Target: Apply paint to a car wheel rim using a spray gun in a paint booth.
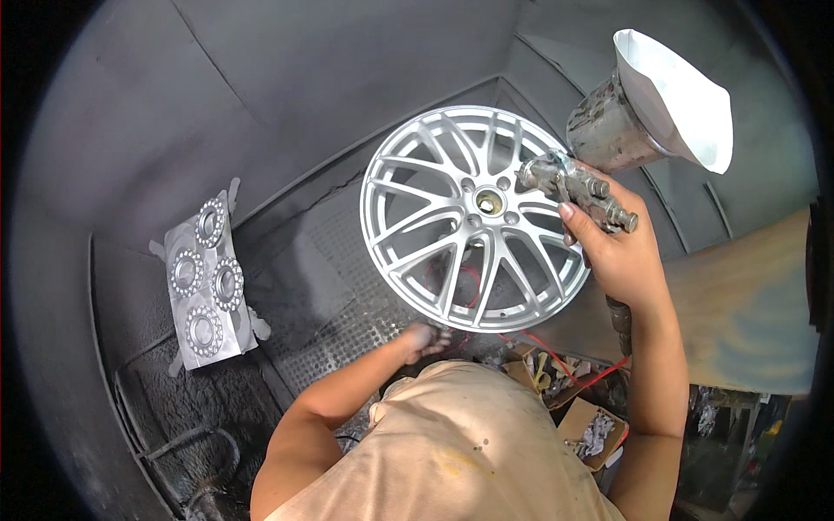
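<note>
My right hand (621, 247) is wrapped round a spray gun (578, 187), its nozzle pointing left over the wheel. A paint-stained metal cup (615, 122) tops the gun, with a white paper funnel (686, 100) spreading from its mouth. Beneath the nozzle, a silver multi-spoke car wheel (491, 227) faces up; what supports it is mostly hidden. Just below the wheel's near-left rim is my left hand (426, 339), dusted grey. Its fingers reach loosely toward the right, slightly apart, and nothing shows in them.
At left, a pale sheet (187, 334) taped to the dark wall carries several silver ring-shaped parts (208, 223). A red hose (599, 375) runs behind my right forearm. Open cardboard boxes (578, 421) with scraps sit low at right. Grey booth walls (287, 95) surround a textured metal floor (334, 334).
</note>
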The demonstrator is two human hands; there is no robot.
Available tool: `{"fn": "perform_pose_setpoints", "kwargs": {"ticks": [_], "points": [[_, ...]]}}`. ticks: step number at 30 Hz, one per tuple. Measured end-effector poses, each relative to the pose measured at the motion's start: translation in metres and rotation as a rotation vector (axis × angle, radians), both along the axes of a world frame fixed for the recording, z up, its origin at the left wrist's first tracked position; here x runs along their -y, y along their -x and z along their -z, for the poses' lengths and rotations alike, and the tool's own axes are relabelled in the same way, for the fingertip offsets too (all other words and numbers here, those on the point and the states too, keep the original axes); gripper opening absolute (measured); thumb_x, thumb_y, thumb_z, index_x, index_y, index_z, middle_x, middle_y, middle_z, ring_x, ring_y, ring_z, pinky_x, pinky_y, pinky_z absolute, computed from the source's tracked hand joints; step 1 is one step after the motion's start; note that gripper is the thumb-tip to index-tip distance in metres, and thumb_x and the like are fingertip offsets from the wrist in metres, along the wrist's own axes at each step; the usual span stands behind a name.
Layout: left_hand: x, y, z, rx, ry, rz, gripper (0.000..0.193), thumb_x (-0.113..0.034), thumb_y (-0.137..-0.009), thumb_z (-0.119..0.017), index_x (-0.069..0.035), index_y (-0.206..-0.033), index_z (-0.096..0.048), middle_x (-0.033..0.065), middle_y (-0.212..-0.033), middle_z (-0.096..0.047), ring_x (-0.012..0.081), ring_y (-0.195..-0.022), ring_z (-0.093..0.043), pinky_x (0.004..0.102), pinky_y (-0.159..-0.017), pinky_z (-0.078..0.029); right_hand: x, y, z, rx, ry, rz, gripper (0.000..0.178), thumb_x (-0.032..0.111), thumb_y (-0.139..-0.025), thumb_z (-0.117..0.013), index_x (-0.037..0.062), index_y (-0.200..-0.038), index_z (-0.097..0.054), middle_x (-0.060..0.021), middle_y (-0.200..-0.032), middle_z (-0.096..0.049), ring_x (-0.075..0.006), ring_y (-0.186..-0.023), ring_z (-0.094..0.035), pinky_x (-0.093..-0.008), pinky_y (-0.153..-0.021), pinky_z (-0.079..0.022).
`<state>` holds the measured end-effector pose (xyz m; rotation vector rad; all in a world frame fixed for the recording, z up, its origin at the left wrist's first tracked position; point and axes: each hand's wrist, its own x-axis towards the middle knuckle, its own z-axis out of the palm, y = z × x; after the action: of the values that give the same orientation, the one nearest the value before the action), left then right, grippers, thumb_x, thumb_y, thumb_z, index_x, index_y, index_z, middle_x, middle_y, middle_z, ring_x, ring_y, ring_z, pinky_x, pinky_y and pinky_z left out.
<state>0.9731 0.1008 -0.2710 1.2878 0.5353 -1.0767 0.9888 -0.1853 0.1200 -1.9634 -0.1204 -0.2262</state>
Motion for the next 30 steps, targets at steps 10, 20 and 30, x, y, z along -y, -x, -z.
{"fn": "perform_pose_setpoints", "kwargs": {"ticks": [10, 20, 30], "points": [[-0.065, -0.065, -0.017, 0.296, 0.041, -0.42, 0.034, -0.012, -0.101, -0.048, -0.002, -0.132, -0.057, 0.0162, -0.126, -0.065, 0.0283, -0.109, -0.066, 0.0471, -0.098, -0.052, 0.039, 0.001, 0.011, 0.01, 0.097, 0.195, 0.038, 0.009, -0.092, -0.066, -0.0013, -0.128, -0.063, -0.0161, -0.111, -0.073, -0.0199, -0.102, -0.067, -0.0315, -0.093, -0.049], [-0.001, 0.006, -0.016, 0.177, 0.008, -0.03, 0.041, -0.037, -0.105, -0.045, -0.011, -0.133, -0.059, 0.0079, -0.128, -0.064, 0.0208, -0.103, -0.061, 0.0393, -0.085, -0.049, -0.011, 0.032, -0.009, -0.061, -0.008, 0.017, 0.038, 0.006, -0.093, -0.068, -0.0036, -0.129, -0.062, -0.0116, -0.11, -0.073, -0.0162, -0.097, -0.065, -0.0313, -0.09, -0.05], [0.038, 0.015, -0.008, 0.391, -0.243, 0.484, 0.04, -0.009, -0.082, -0.061, 0.003, -0.12, -0.066, 0.0169, -0.121, -0.068, 0.0318, -0.108, -0.063, 0.0428, -0.094, -0.051, -0.018, 0.013, -0.006, 0.098, -0.005, -0.179, 0.042, 0.009, -0.092, -0.072, -0.0048, -0.13, -0.06, -0.0133, -0.113, -0.072, -0.0153, -0.103, -0.065, -0.0306, -0.093, -0.05]]}}
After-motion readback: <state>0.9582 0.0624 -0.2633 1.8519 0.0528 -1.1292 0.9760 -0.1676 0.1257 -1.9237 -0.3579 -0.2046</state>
